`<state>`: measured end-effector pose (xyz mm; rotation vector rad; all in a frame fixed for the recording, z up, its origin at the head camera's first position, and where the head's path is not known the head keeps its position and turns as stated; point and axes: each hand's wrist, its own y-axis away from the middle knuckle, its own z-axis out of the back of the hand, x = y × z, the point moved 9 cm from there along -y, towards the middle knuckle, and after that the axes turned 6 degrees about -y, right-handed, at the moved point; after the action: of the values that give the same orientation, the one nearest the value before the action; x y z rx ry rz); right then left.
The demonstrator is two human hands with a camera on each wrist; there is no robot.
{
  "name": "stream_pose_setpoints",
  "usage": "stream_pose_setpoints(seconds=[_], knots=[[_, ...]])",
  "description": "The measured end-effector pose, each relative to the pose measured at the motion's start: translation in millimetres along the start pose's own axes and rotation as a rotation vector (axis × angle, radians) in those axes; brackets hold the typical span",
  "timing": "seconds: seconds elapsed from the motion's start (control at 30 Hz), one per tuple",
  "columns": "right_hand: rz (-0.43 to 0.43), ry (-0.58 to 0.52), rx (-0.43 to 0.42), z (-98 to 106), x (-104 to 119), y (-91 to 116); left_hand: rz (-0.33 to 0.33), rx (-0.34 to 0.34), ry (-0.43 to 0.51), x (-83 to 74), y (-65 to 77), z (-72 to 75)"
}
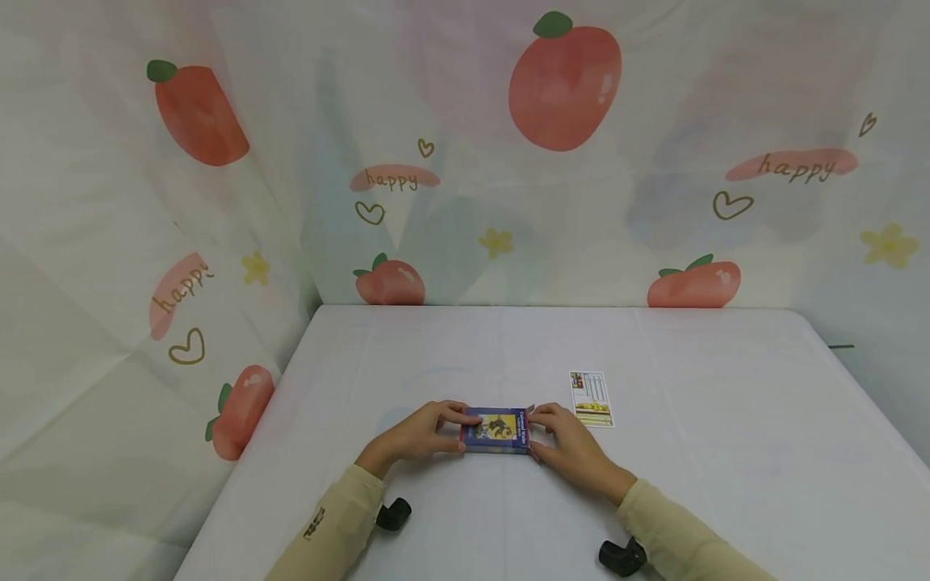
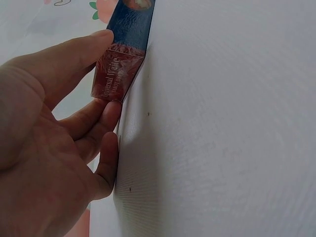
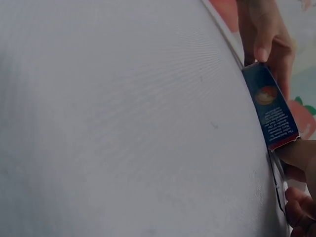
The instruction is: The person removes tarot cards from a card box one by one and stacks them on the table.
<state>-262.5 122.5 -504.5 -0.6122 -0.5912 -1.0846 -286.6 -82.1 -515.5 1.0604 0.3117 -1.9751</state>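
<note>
A small blue tarot card box (image 1: 488, 444), with a yellow picture on top, lies on the white table between both hands. My left hand (image 1: 417, 432) grips its left end, the thumb at the near corner and a fingertip on top. In the left wrist view, the box's red end panel (image 2: 111, 79) reads "Universal Waite Tarot Deck". At the opposite end my right hand (image 1: 577, 456) holds the box between thumb and fingers. The right wrist view shows the blue side (image 3: 269, 101) with small print; part of the right hand is cut off there.
Just beyond the right hand, a white-bordered printed card (image 1: 592, 399) lies on the table (image 1: 436, 355). A fabric backdrop (image 1: 465, 226) with fruit prints rises behind and to the left. Black devices (image 1: 395, 514) sit by both wrists.
</note>
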Motion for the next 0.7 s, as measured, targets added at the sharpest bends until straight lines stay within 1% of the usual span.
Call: stream_pose_setpoints(seconds=[0.2,0.43,0.7], knots=[[-0.028,0.030,-0.018,-0.1,1.2,-0.2,-0.004,0.001,0.000,0.0,-0.3,0.3],[0.004,0.067,-0.013,0.6,3.4,2.1,-0.005,0.008,0.010,1.6,0.0,-0.7],[0.054,0.079,0.022,3.3,5.3,4.9,-0.011,0.005,0.016,1.1,0.7,0.0]])
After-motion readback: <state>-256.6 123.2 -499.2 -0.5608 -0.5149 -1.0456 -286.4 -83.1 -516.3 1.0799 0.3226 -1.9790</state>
